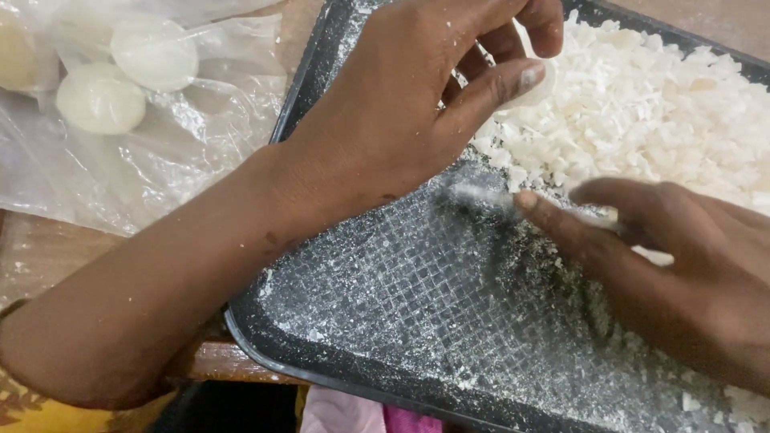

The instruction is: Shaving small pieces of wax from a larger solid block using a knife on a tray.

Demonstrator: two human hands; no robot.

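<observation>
L hand (401, 112) is over the upper-left part of the tray (321, 353), fingers curled round a small white piece (536, 90). It's pinched between thumb and fingertips, mostly hidden, so the shape isn't clear. R hand (682, 273) comes in from the right, low over the tray, fingers closed on a thin tool (481, 195). The tool is motion-blurred; prob a blade or scraper, can't tell which. Its tip sits just beside the near edge of the white heap.

The tray is dark and shallow, its floor scored in a criss-cross grid and dusted w/ white powder. A big pile of white chips (658, 120) fills the upper-right half, w/ a few stray bits along the lower right. The near-left half is bare apart from the dust.

On the surface (48, 248), left of the tray, lies a clear plastic bag (144, 176). Two whole white rounds (128, 76) show through it, touching each other, and maybe a third at the far left edge, cut off by the frame.

Progress, as a judgement: a good deal is already cut up, given the heap's size. At least two whole rounds in the bag are untouched, plus whatever remains of the piece in the L hand, so roughly mid-way or a bit past. There's room in the tray for more.
</observation>
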